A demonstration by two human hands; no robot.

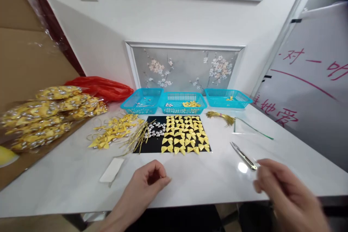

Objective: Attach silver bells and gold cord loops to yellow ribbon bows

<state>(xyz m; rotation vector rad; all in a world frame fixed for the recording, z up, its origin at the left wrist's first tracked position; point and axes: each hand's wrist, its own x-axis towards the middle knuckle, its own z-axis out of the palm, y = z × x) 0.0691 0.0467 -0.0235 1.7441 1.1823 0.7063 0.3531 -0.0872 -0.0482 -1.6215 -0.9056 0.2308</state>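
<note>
My left hand (146,185) is near the table's front edge, thumb and forefinger pinched together; anything between the tips is too small to make out. At the right, my right hand (285,188) is curled and slightly blurred, its fingertips close to the handle end of a pair of thread snips (244,157). Whether it touches them I cannot tell. Beyond my hands lies a black mat (152,146), with rows of yellow bows (185,136) and a cluster of silver beads (154,129). Gold ties (138,136) lie across its left edge.
Blue baskets (143,107) line the back, holding a few beads and bows. Finished yellow bow pieces (115,130) are piled left, beside bagged ones (43,116) and a red bag (100,88). A gold tie bundle (220,117) and a white card (112,169) lie on the table.
</note>
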